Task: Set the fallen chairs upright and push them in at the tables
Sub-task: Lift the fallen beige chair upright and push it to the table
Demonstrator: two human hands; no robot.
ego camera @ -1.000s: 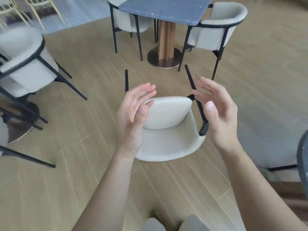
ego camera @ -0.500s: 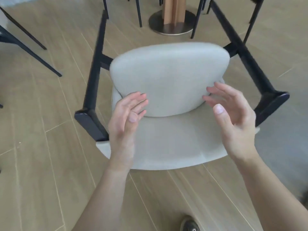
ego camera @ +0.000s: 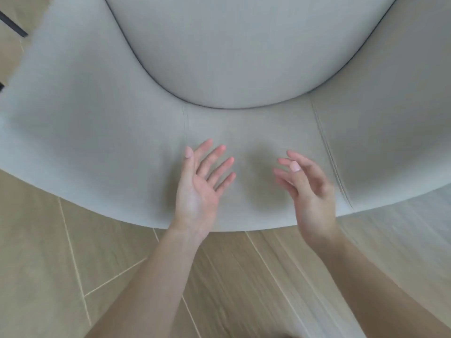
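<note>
Holding your left hand (ego camera: pixel 199 189) and right hand (ego camera: pixel 308 191) out over the pale grey chair (ego camera: pixel 231 57), you grip nothing.

At the centre of the frame your left hand's fingers are straight and spread; your right hand's are loosely bent and empty. The chair fills the upper half, its curved back beneath your hands; you cannot tell whether they touch the fabric. The wooden floor (ego camera: pixel 73 264) spans the bottom, and a black leg (ego camera: pixel 13 24) shows at upper left.
</note>
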